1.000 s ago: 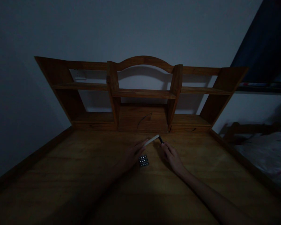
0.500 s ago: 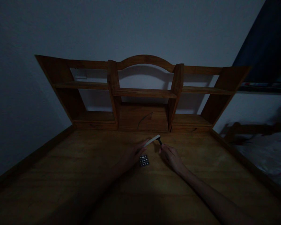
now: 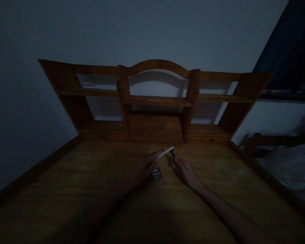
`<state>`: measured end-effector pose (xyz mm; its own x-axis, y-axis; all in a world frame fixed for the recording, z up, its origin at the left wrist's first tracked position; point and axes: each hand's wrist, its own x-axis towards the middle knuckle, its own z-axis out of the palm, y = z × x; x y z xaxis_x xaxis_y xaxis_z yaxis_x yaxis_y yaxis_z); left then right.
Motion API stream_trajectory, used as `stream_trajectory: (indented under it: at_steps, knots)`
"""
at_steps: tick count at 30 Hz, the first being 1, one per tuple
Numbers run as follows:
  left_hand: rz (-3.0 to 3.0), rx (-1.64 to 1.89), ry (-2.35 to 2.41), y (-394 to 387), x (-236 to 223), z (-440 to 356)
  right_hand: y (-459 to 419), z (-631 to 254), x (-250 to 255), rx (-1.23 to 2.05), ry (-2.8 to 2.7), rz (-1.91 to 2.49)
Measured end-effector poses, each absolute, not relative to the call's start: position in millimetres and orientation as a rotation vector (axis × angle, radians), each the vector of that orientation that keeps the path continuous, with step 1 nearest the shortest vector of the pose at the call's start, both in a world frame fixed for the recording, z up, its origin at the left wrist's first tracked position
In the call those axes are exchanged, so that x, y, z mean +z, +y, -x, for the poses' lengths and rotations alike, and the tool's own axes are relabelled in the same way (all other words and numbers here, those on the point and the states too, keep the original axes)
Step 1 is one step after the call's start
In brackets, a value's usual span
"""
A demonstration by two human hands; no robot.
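My left hand (image 3: 147, 165) is closed on a pale, narrow flat thing (image 3: 165, 152), seen almost edge-on and slanting up to the right. Its kind does not show in the dim light. My right hand (image 3: 185, 168) grips the lower end of a small black razor-like tool (image 3: 173, 154). The tool's wider head is against or very near the upper right end of the pale thing; contact is hard to make out. On the desk just right of my left hand lies a small dark piece (image 3: 156, 174) in three rows with shiny marks.
The wooden desk (image 3: 208, 210) has raised edges left and right. A wooden shelf unit (image 3: 157, 101) with an arched top rail stands along its back, against the wall. Beyond the right edge is a bed (image 3: 295, 166) with pale bedding, and a dark window (image 3: 289, 51) is above.
Almost nothing differs. The black tool's head has shifted very slightly against the pale thing, and my right hand a little with it. The dark piece stays put.
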<state>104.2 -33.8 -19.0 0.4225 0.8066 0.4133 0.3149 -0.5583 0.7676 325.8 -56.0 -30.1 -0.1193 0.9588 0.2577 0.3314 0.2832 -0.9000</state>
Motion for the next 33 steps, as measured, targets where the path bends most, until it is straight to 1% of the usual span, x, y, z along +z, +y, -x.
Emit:
stream_trajectory:
  at_steps: [5, 11, 22, 33]
  knots:
    - [-2.112, 1.064, 0.953, -31.4, -22.3, -105.4, -56.1, -324.7, -30.4, 0.834, -1.702, 1.219]
    - [-2.133, 1.09, 0.947, -33.4, -18.9, -104.9, -55.5, -323.8, -34.6, 0.84, -1.648, 1.229]
    - [-2.169, 1.02, 0.971, -33.8, -19.2, -103.7, -56.6, -323.2, -34.2, 0.822, -1.673, 1.221]
    - [-2.149, 1.06, 0.988, -33.8, -17.8, -104.4, -56.9, -324.2, -30.0, 0.822, -1.631, 1.251]
